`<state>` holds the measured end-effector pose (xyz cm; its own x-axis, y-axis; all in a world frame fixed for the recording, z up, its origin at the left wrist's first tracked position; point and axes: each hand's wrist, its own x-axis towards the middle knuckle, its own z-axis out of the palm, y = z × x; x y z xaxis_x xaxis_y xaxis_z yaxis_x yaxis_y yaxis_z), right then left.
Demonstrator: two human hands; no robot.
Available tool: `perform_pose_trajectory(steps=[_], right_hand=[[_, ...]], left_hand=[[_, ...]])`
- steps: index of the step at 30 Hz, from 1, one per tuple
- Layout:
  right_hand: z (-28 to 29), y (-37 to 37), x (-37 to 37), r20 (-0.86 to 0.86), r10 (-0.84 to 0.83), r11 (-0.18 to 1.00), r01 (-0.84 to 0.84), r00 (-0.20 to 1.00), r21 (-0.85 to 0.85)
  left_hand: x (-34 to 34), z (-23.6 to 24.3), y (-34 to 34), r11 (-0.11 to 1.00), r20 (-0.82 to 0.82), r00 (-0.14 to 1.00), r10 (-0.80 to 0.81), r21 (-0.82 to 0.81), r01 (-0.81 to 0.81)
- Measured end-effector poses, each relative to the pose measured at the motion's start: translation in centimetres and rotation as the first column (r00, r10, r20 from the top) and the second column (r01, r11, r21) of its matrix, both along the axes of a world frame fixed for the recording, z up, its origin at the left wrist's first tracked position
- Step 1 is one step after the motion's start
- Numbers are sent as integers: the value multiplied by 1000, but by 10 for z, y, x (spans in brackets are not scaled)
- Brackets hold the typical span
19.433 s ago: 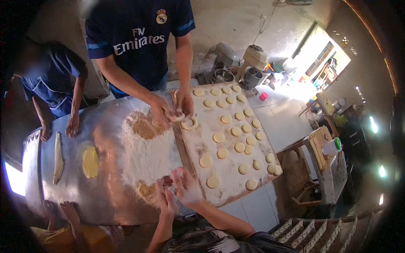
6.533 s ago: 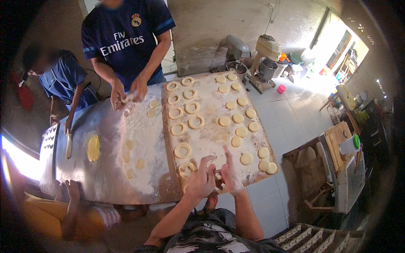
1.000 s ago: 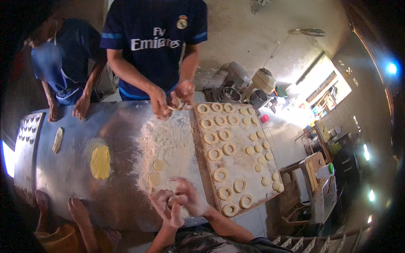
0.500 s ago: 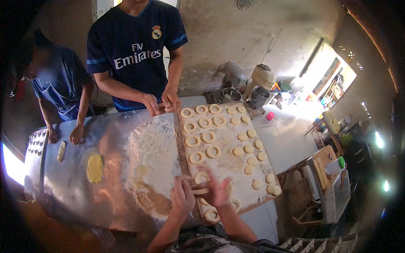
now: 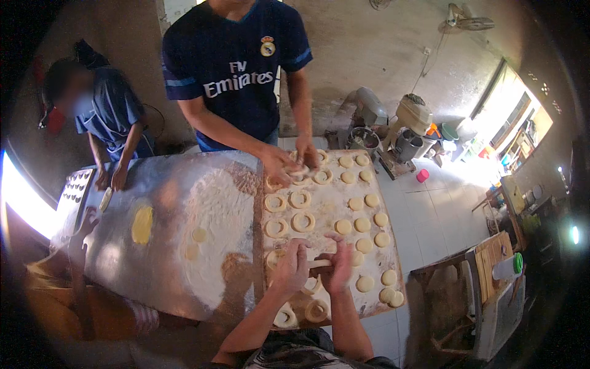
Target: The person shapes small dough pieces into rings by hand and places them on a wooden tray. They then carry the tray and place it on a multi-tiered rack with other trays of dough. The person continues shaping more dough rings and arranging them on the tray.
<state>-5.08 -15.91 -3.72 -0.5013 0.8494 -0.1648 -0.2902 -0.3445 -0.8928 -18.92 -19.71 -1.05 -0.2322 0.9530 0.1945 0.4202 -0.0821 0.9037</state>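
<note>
Above the near part of a floured board (image 5: 327, 206), a short pale piece of dough (image 5: 318, 264) stretches between my two hands. My left hand (image 5: 292, 269) grips its left end, and the curled fingers of my right hand (image 5: 338, 269) are round its right end. Edge-on, its full shape cannot be made out. Under and beside my hands lie several dough rings, one of them a near ring (image 5: 316, 310); my hands partly hide others. More rings, including a middle ring (image 5: 303, 222), fill the board's left side. Small dough discs (image 5: 365, 283) are scattered along its right side.
Across the board, a co-worker's hands (image 5: 295, 166) handle a dough ring. On the metal table (image 5: 117, 246) are spread flour (image 5: 212, 215) and a yellow slab (image 5: 142, 224). Another person works at a pale strip (image 5: 106, 198); a third arm (image 5: 78, 258) reaches in at left.
My right hand's spread fingers have curled in round the dough. The co-worker's hands have moved from the table's far edge onto the board's rings. The view has shifted; an arm shows at left.
</note>
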Motion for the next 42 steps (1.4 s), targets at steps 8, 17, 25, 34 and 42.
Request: perform_pose_trajectory(steps=[8,17,25,34,42], right_hand=[[-15,48,-5,466,-246,924,61,850,377],[-29,49,1,941,-226,844,-432,250,318],[-14,28,-62,830,-555,653,-594,45,469],[-60,25,-305,843,-274,434,-723,462,537],[-30,7,-324,728,335,715,-665,598,217]], left_hand=[[6,-12,47,969,-51,993,106,-220,-115],[-32,-63,55,962,-639,767,-65,-245,-123],[-51,-55,23,965,-454,891,-19,-241,-102],[-240,-86,-104,885,-67,929,363,-288,-366],[-296,-69,-109,904,49,917,395,-196,-379]])
